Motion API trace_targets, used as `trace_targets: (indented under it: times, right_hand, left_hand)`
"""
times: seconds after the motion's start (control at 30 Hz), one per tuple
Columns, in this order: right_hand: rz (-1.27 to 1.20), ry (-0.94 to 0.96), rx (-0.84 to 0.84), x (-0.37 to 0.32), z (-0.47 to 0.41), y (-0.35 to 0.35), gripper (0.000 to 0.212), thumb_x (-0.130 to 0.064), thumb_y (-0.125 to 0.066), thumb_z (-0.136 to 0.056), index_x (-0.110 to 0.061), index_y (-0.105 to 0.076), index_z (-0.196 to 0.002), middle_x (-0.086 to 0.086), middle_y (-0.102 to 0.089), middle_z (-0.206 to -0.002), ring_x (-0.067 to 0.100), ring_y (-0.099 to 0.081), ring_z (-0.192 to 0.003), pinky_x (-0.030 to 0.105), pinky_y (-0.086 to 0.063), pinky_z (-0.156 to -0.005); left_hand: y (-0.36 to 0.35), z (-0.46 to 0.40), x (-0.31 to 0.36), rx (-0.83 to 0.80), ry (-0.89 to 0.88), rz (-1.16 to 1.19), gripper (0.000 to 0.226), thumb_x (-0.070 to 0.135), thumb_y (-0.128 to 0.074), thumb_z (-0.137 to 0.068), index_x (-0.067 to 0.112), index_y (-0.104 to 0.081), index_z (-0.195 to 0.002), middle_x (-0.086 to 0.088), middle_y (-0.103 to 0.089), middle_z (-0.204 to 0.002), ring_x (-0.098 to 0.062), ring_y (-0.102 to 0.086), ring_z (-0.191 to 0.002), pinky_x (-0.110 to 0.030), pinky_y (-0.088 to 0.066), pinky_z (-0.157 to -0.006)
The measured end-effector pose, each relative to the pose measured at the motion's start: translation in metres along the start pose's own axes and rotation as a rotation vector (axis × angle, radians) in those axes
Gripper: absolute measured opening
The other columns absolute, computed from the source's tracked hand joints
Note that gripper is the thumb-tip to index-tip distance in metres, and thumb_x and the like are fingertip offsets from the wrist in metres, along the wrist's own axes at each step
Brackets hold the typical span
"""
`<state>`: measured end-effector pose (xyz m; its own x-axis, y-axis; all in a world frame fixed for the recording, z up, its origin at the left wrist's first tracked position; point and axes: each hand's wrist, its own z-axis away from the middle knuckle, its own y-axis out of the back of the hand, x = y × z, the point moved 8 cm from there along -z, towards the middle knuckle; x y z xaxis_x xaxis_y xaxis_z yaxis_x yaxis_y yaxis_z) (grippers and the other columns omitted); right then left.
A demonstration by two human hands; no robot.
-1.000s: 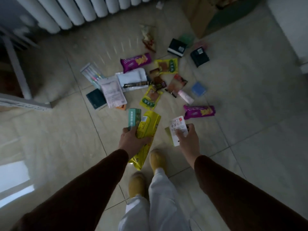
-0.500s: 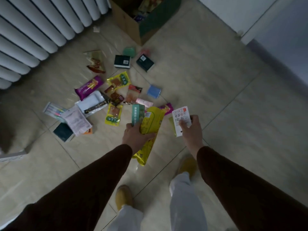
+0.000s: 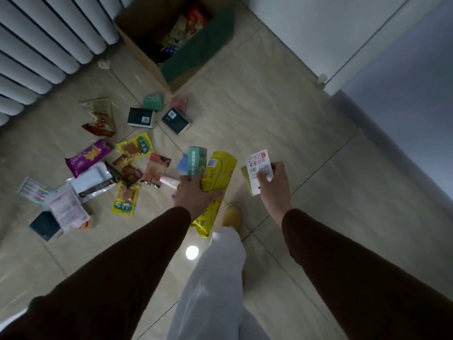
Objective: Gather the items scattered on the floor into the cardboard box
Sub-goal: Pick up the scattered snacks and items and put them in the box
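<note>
The left hand (image 3: 193, 195) is closed around two items at once: a long yellow bag (image 3: 214, 182) and a slim green carton (image 3: 196, 161), both pointing away from the person. The right hand (image 3: 273, 185) grips a white packet (image 3: 258, 168) with a second, yellowish piece behind it; its fingers (image 3: 263, 176) are curled over the packet's face. Both hands are held above the floor (image 3: 282, 114), apart from each other. The box (image 3: 171, 42) stands open at the far side, beside the radiator (image 3: 49, 45), with packets already inside. Loose items lie on the floor at left, between box and person: a purple bag (image 3: 87, 157), two dark boxes (image 3: 141, 117), yellow sachets (image 3: 125, 198) and a pen pack (image 3: 34, 191)
</note>
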<state>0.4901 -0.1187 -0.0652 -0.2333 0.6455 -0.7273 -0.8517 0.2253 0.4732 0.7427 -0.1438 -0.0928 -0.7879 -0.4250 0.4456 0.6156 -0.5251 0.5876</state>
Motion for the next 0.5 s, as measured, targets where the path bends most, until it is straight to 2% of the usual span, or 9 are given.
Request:
trace_targets:
  times: [0.1,0.27,0.37,0.5]
  right_hand:
    - [0.026,0.025,-0.022,-0.032,-0.047,0.011,0.016,-0.014,-0.057,-0.098,-0.011,-0.053,-0.113,0.008,-0.064,-0.118,0.026,-0.067,-0.104,0.049,-0.059,-0.087]
    - [0.063,0.026,-0.041,-0.075,-0.129,0.020,0.017,-0.018,-0.055,-0.098,-0.012,-0.052,-0.114,0.008,-0.063,-0.119,0.025,-0.067,-0.101,0.049,-0.059,-0.085]
    - [0.075,0.050,-0.047,-0.100,-0.174,0.023,0.016,-0.021,-0.054,-0.099,-0.014,-0.052,-0.114,0.008,-0.063,-0.118,0.025,-0.067,-0.101,0.044,-0.059,-0.084]
    - [0.084,0.066,-0.126,-0.133,-0.236,0.017,0.019,-0.021,-0.054,-0.099,-0.012,-0.053,-0.116,0.008,-0.064,-0.119,0.025,-0.067,-0.102,0.045,-0.059,-0.086]
  left_hand:
    - [0.004,-0.029,0.030,0.008,0.037,-0.001,0.109,0.080,-0.063,-0.056,0.031,-0.039,-0.150,-0.011,-0.038,-0.132,-0.038,-0.049,-0.121,-0.052,-0.048,-0.100]
    - [0.016,-0.080,0.081,0.019,0.066,-0.031,0.101,0.074,-0.067,-0.068,0.028,-0.035,-0.151,-0.011,-0.036,-0.136,-0.037,-0.047,-0.121,-0.052,-0.049,-0.098]
    - [0.024,-0.108,0.114,0.036,0.089,-0.028,0.101,0.074,-0.066,-0.070,0.027,-0.031,-0.153,-0.012,-0.035,-0.138,-0.036,-0.046,-0.123,-0.052,-0.047,-0.101]
    - [0.037,-0.147,0.156,0.054,0.166,0.008,0.104,0.072,-0.068,-0.071,0.028,-0.028,-0.155,-0.008,-0.035,-0.137,-0.033,-0.046,-0.122,-0.049,-0.048,-0.100]
